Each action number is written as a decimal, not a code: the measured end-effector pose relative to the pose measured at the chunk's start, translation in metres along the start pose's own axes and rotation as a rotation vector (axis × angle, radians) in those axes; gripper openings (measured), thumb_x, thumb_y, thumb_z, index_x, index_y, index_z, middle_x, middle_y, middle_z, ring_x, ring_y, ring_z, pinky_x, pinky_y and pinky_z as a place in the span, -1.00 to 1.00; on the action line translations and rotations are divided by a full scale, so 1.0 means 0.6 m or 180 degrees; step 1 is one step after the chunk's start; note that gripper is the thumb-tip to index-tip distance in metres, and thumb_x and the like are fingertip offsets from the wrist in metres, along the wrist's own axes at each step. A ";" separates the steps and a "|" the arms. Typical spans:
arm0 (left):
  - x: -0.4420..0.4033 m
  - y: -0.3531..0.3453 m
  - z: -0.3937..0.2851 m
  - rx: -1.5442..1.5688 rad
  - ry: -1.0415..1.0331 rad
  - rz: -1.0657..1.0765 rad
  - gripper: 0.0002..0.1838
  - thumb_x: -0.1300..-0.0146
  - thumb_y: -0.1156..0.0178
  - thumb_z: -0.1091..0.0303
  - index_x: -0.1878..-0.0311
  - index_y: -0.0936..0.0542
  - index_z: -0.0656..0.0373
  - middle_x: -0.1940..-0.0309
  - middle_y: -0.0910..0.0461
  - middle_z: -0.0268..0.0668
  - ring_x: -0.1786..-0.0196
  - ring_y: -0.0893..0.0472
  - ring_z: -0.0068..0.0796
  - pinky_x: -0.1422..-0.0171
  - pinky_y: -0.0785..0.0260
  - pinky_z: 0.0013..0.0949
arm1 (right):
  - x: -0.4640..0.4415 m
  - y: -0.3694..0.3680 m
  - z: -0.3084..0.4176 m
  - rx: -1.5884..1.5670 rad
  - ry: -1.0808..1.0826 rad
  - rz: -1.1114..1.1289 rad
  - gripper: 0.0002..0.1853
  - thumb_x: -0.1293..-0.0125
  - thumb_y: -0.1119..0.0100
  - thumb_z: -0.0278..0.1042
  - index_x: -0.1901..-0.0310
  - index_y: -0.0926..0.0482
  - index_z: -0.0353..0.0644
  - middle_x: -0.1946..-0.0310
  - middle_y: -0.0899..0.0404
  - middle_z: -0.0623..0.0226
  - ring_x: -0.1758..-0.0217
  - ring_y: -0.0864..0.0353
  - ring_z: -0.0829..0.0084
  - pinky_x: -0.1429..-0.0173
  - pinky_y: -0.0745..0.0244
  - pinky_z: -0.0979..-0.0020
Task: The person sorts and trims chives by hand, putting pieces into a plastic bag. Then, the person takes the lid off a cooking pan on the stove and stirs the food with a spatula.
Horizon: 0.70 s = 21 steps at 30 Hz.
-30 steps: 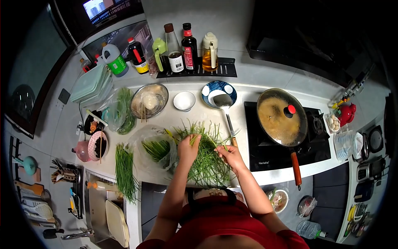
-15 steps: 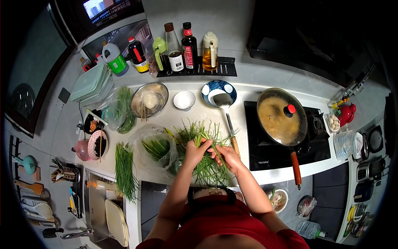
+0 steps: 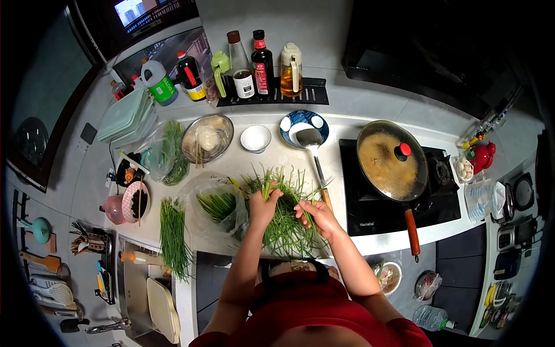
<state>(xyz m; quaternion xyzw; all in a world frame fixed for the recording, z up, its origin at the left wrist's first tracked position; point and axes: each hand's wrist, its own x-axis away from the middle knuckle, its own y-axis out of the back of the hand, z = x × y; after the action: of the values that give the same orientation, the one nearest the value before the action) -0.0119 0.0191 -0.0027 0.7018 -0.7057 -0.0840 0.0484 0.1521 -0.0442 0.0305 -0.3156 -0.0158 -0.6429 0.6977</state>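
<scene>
My left hand (image 3: 264,206) is closed around a few green chives, their pale ends poking up past the thumb. A short way to the right, my right hand (image 3: 319,217) pinches some thin chive stalks between fingers and thumb. Beneath both hands spreads a loose, tangled pile of chives (image 3: 287,234), reaching the counter's front edge. Left of the pile, a clear plastic bag (image 3: 199,226) lies open with more chives (image 3: 217,206) inside. A neat bundle of chives (image 3: 173,234) lies farther left, its tips hanging over the edge.
A lidded pan (image 3: 388,165) sits on the black stove (image 3: 370,211) at right. A spatula (image 3: 317,165) rests in a blue patterned bowl (image 3: 286,123). Behind stand a white bowl (image 3: 255,139), a metal basin (image 3: 188,141) and several bottles (image 3: 262,66). The sink (image 3: 134,283) is lower left.
My hands have drawn apart: the left has shifted slightly left, and a gap now shows between them. Each still has chives in it.
</scene>
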 end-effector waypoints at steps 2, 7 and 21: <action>0.009 0.005 -0.044 -0.0171 0.0631 0.0132 -0.71 -0.14 -0.20 0.28 0.17 -0.55 0.32 0.36 -0.62 -0.15 0.32 -0.59 -0.54 0.26 -0.37 -0.49 | 0.000 -0.002 -0.001 0.0007 0.0022 -0.0002 -0.75 -0.29 0.00 -0.21 0.34 -0.55 -0.23 0.56 -0.49 0.43 0.60 -0.34 0.65 0.55 -0.19 0.61; 0.013 -0.009 -0.024 0.0351 0.0472 0.0179 -0.65 -0.12 -0.23 0.27 0.11 -0.53 0.31 0.36 -0.59 -0.24 0.33 -0.52 -0.61 0.25 -0.34 -0.52 | -0.004 -0.003 -0.009 0.0231 0.0088 -0.0026 -0.75 -0.29 -0.01 -0.21 0.33 -0.55 -0.23 0.55 -0.50 0.46 0.61 -0.33 0.68 0.57 -0.17 0.63; 0.024 -0.010 -0.047 0.0470 0.0734 0.0942 -0.71 -0.12 -0.21 0.38 0.12 -0.56 0.34 0.18 -0.58 -0.18 0.15 -0.53 -0.53 0.08 -0.36 -0.47 | -0.010 0.000 -0.021 0.0574 0.0196 -0.0068 -0.67 -0.35 0.13 -0.13 0.23 -0.50 -0.23 0.35 -0.57 0.36 0.34 -0.52 0.59 0.34 -0.43 0.55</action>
<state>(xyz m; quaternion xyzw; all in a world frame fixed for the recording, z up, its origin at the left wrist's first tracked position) -0.0008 0.0030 0.0232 0.5970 -0.7952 0.0569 0.0891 0.1465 -0.0443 0.0179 -0.2313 -0.0556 -0.6556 0.7166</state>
